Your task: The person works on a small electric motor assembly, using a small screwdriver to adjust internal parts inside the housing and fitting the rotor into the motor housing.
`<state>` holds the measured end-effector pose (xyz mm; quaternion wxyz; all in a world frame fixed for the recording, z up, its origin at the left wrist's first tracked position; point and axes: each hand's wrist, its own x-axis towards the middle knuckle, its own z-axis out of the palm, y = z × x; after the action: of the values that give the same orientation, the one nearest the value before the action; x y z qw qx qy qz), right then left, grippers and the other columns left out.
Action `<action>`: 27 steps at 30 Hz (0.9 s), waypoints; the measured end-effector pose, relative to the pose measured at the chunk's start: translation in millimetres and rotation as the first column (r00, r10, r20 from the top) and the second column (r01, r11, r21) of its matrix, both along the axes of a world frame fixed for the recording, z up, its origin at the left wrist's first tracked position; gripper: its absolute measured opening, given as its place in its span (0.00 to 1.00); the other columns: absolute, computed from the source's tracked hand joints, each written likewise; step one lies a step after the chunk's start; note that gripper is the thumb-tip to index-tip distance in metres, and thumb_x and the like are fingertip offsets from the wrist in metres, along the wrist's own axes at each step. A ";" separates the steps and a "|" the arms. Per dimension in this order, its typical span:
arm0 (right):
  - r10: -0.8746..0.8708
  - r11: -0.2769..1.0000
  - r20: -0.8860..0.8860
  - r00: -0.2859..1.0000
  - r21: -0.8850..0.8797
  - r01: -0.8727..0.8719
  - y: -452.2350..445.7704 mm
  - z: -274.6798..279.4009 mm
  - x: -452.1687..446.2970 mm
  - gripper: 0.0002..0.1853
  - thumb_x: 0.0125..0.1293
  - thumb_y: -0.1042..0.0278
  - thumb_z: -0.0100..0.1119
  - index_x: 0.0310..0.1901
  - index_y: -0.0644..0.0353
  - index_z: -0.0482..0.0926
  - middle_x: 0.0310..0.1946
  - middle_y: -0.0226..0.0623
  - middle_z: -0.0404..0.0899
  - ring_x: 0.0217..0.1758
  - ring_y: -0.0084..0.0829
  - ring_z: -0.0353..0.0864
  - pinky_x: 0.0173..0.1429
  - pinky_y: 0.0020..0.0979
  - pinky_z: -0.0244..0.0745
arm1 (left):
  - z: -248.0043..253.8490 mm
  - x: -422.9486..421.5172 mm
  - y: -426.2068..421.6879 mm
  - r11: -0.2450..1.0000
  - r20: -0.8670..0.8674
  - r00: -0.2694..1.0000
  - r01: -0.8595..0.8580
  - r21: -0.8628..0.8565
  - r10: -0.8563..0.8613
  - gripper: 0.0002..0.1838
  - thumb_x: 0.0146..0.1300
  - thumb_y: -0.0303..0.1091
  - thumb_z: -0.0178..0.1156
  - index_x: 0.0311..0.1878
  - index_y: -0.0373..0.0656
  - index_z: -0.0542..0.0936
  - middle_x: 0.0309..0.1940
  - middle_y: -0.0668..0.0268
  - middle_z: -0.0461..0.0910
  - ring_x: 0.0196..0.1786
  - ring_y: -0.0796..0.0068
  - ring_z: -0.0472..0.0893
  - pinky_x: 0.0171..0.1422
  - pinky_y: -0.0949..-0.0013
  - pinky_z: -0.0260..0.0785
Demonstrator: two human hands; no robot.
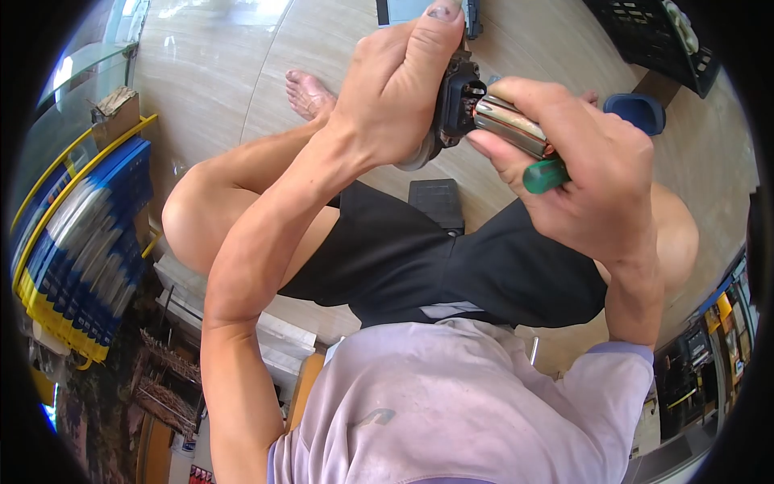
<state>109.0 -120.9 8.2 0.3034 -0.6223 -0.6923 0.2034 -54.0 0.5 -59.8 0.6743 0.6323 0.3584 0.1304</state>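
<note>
My left hand (pixel 391 93) is wrapped round a black tool housing (pixel 457 101), with its thumb up along the top. The housing's open end faces right and shows metal inside. In my right hand (pixel 588 165) is a motor armature (pixel 513 127), a shiny metal cylinder with copper at its ends, pinched between thumb and fingers. Its left end is right at the housing's opening; whether part of it sits inside I cannot tell. A green handle (pixel 546 175), like a screwdriver's, also lies in my right palm; its other end is hidden.
A black case (pixel 436 202) lies on the tiled floor between my legs. At upper right are a blue bowl (pixel 641 111) and a black crate (pixel 633 32). A yellow-framed rack (pixel 81 242) of blue packages stands at left. Shelves (pixel 717 347) with goods are at lower right.
</note>
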 end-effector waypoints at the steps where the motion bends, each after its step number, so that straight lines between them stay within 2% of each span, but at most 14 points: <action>1: 0.002 1.000 -0.030 1.000 0.027 -0.001 1.3 0.3 1.4 0.17 0.57 0.71 0.79 0.47 0.63 0.85 0.34 0.40 0.88 0.33 0.37 0.89 0.36 0.30 0.80 | -2.2 1.9 -2.6 0.999 0.015 1.000 -0.028 0.033 0.027 0.29 0.86 0.53 0.37 0.33 0.41 0.73 0.26 0.74 0.68 0.31 0.82 0.63 0.37 0.71 0.56; 4: -0.002 1.000 -0.033 0.999 0.026 0.003 1.7 5.2 3.3 0.17 0.55 0.71 0.81 0.46 0.63 0.86 0.34 0.38 0.88 0.33 0.35 0.89 0.36 0.29 0.80 | -6.3 -4.9 3.7 0.999 0.045 0.998 0.040 -0.033 -0.038 0.27 0.83 0.57 0.43 0.41 0.41 0.75 0.29 0.73 0.72 0.32 0.82 0.67 0.38 0.74 0.62; 7: 0.001 1.000 0.060 0.998 0.021 -0.002 -2.1 15.6 -1.0 0.19 0.53 0.71 0.82 0.46 0.62 0.86 0.34 0.37 0.88 0.32 0.34 0.89 0.35 0.29 0.80 | -1.4 1.0 -3.1 0.998 0.142 0.990 -0.003 0.063 -0.006 0.29 0.85 0.50 0.42 0.32 0.35 0.75 0.26 0.56 0.75 0.31 0.64 0.73 0.42 0.61 0.68; 10: 0.000 1.000 0.080 0.997 0.019 -0.001 -6.4 21.0 -4.8 0.19 0.52 0.73 0.82 0.46 0.62 0.87 0.34 0.37 0.88 0.31 0.33 0.88 0.36 0.28 0.79 | 2.3 -0.6 -6.5 0.995 0.241 0.970 -0.041 0.096 0.017 0.27 0.85 0.49 0.43 0.32 0.37 0.74 0.24 0.65 0.68 0.31 0.75 0.63 0.39 0.67 0.63; 11: 0.000 1.000 0.077 0.997 0.018 -0.001 -8.0 22.1 -4.5 0.18 0.52 0.74 0.81 0.46 0.63 0.87 0.34 0.37 0.88 0.31 0.33 0.87 0.36 0.28 0.79 | -0.3 0.2 -8.1 0.988 0.259 0.965 -0.064 0.138 0.027 0.28 0.85 0.49 0.42 0.32 0.37 0.75 0.24 0.69 0.70 0.32 0.79 0.66 0.39 0.68 0.64; 14: 0.001 0.999 0.062 0.998 0.038 -0.004 -8.6 25.5 -11.7 0.20 0.52 0.74 0.82 0.47 0.63 0.86 0.36 0.38 0.89 0.31 0.34 0.87 0.36 0.28 0.80 | -8.2 -0.3 -9.5 0.998 0.355 0.935 -0.002 -0.058 0.022 0.29 0.85 0.50 0.42 0.32 0.37 0.77 0.25 0.72 0.73 0.32 0.82 0.68 0.38 0.70 0.65; 15: 0.004 0.999 0.059 0.998 0.054 -0.008 -7.2 26.6 -16.8 0.20 0.51 0.74 0.82 0.47 0.64 0.86 0.36 0.39 0.89 0.31 0.34 0.87 0.36 0.28 0.80 | 7.3 -1.0 -9.5 0.989 0.320 0.945 -0.024 -0.144 0.070 0.30 0.85 0.51 0.43 0.32 0.36 0.78 0.25 0.71 0.73 0.32 0.82 0.69 0.38 0.71 0.65; 18: 0.074 0.985 0.040 0.996 0.151 -0.079 -8.5 23.4 -19.7 0.22 0.51 0.73 0.82 0.47 0.68 0.83 0.35 0.43 0.88 0.34 0.39 0.89 0.39 0.30 0.83 | 9.5 -0.5 -11.9 0.991 0.287 0.958 0.052 -0.123 -0.015 0.36 0.81 0.59 0.39 0.32 0.35 0.79 0.27 0.66 0.74 0.31 0.78 0.71 0.37 0.71 0.63; 19: 0.130 0.982 0.034 0.991 0.135 -0.133 -7.3 29.3 -17.9 0.23 0.52 0.73 0.82 0.47 0.68 0.82 0.34 0.43 0.88 0.35 0.40 0.90 0.39 0.31 0.85 | 14.1 -2.4 -9.2 0.988 0.283 0.957 0.103 -0.114 -0.067 0.39 0.81 0.63 0.38 0.33 0.35 0.80 0.28 0.67 0.74 0.30 0.78 0.71 0.37 0.72 0.63; 22: 0.220 0.959 0.240 0.946 0.124 -0.254 -15.7 30.4 -8.8 0.25 0.56 0.69 0.82 0.50 0.71 0.78 0.34 0.45 0.87 0.37 0.44 0.91 0.39 0.34 0.87 | 16.9 -1.7 -13.0 0.974 0.304 0.950 0.132 -0.185 -0.071 0.40 0.81 0.66 0.36 0.33 0.36 0.80 0.27 0.69 0.74 0.30 0.79 0.71 0.37 0.74 0.63; 27: 0.249 0.958 0.335 0.909 0.050 -0.281 -22.4 36.1 -12.6 0.27 0.59 0.65 0.82 0.53 0.69 0.78 0.37 0.44 0.87 0.38 0.42 0.91 0.39 0.33 0.87 | 15.3 -2.2 -13.2 0.937 0.333 0.938 0.197 -0.288 -0.095 0.40 0.81 0.66 0.36 0.34 0.37 0.79 0.27 0.69 0.75 0.31 0.81 0.72 0.37 0.74 0.64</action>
<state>96.4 -143.3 44.3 0.1845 -0.5320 -0.8199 0.1032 -56.2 -12.8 -44.6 0.8231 0.5123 0.2143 0.1190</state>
